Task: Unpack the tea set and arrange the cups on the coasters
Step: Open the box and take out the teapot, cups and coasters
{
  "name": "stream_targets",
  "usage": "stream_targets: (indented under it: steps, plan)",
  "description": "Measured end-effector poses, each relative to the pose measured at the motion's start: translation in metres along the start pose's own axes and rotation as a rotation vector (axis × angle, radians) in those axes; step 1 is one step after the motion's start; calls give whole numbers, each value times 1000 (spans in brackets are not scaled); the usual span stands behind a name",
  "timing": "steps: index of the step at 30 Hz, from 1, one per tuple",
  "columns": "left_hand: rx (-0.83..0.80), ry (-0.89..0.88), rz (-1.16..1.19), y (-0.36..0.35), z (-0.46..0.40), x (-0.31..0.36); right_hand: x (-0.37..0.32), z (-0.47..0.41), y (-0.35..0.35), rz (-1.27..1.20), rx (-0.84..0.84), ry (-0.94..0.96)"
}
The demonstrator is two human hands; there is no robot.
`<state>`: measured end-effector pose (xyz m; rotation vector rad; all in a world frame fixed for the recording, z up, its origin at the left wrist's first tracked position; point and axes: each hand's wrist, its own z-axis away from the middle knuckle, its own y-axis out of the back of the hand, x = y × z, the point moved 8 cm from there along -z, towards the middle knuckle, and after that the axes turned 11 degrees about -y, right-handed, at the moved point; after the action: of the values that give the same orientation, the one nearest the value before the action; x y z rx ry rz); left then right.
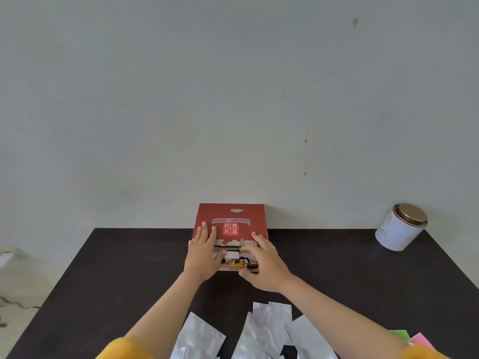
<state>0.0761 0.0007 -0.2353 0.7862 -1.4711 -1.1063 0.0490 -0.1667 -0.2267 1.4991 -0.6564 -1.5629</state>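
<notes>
A red tea set box (233, 216) with white characters and a picture of a teapot lies closed on the dark table (116, 268), at its far edge against the wall. My left hand (203, 253) rests flat on the box's left side, fingers spread over the lid and thumb at the front edge. Over the box's front right corner, my right hand (264, 265) curls its fingers on the lid and near edge. No cups are in view. The green coaster (399, 334) and the pink coaster (421, 342) show at the near right.
Several silver foil packets (269, 330) lie scattered on the near part of the table between my forearms. A white tin with a gold lid (400, 226) stands at the far right against the wall.
</notes>
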Motion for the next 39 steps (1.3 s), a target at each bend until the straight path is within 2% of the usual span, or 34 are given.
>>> stream_targets:
  steps: [3,5,7,10,14,23,31,35,39]
  plan:
    - [112,51,32,9,6,1,13,1,22,-222,173,-76]
    - [228,160,86,16,13,-5,27,-3,30,-357,237,-210]
    - [272,261,187,16,17,-9,36,-8,27,-465,165,-336]
    - [288,378,408,11,19,-17,27,-8,18,-565,18,-341]
    - [275,413,415,10,28,-22,23,0,16,-584,-4,-314]
    - [314,345,393,-2,93,-8,29,57,-9,-644,-4,-304]
    - [289,330,422,0,122,-3,22,94,-18,-599,44,-268]
    - [403,271,369,24,125,5,10,93,1,-635,137,-253]
    - [537,221,523,54,113,15,-1,78,26,-673,252,-217]
